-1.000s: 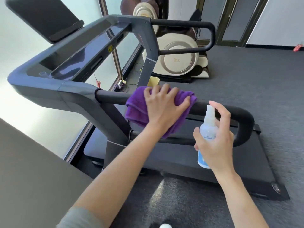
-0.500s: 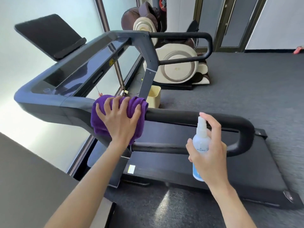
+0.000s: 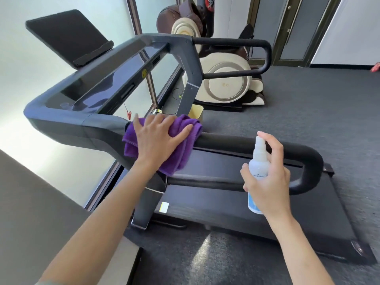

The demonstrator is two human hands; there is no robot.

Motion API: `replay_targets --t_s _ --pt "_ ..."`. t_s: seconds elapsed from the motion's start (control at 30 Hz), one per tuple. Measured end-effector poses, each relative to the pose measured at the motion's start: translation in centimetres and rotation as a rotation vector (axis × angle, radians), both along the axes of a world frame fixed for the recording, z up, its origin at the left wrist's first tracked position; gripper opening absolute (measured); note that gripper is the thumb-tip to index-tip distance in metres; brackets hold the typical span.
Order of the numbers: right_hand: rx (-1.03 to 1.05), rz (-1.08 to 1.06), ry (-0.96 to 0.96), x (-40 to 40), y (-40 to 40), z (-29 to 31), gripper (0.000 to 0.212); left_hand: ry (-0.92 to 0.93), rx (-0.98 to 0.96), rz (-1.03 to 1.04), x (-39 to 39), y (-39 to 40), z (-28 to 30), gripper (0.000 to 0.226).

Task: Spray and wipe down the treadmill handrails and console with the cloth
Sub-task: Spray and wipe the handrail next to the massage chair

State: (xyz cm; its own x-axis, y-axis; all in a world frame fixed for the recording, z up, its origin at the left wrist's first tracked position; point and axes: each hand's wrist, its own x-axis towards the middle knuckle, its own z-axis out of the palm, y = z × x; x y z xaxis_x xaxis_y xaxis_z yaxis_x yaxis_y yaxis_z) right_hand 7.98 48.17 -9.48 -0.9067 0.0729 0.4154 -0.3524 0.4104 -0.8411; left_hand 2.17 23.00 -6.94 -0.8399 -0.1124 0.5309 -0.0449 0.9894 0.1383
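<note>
A dark treadmill stands in front of me. My left hand [image 3: 158, 140] presses a folded purple cloth [image 3: 181, 159] onto the near black handrail [image 3: 257, 147], just right of where the rail meets the grey console [image 3: 115, 79]. Its fingers are spread over the cloth. My right hand [image 3: 269, 186] grips a small white spray bottle [image 3: 259, 163] upright in front of the rail's curved end, with the index finger on the nozzle. The far handrail [image 3: 236, 41] loops out on the other side of the console.
A black screen [image 3: 67, 36] rises above the console. The treadmill deck [image 3: 267, 219] lies below the rail on grey carpet. Beyond it are a cream massage chair [image 3: 224, 83] and a small yellow bin [image 3: 196, 112]. A grey ledge [image 3: 41, 202] runs along the left.
My left hand slid the cloth left along the near rail from its middle to the console end, then back a little to the right. The right hand kept holding the bottle.
</note>
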Motion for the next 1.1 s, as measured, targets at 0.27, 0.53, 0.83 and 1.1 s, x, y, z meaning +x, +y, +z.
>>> replay_targets --t_s 0.27,0.53,0.83,1.1 --pt "-0.035 -0.092 -0.024 0.7 0.7 0.3 0.068 -0.033 0.091 0.024 -1.4 8.6 -0.3 0.045" --pt "0.044 -0.159 0.005 1.9 1.1 1.4 0.076 -0.015 -0.049 -0.157 -0.7 5.5 0.0 0.067" --pt "-0.04 -0.202 0.027 2.5 5.5 -0.5 0.074 0.056 0.129 0.133 0.0 6.0 -1.5 0.045" --pt "-0.013 -0.056 0.048 0.4 9.2 1.0 0.072 0.086 0.019 -0.214 -1.3 20.5 -1.0 0.042"
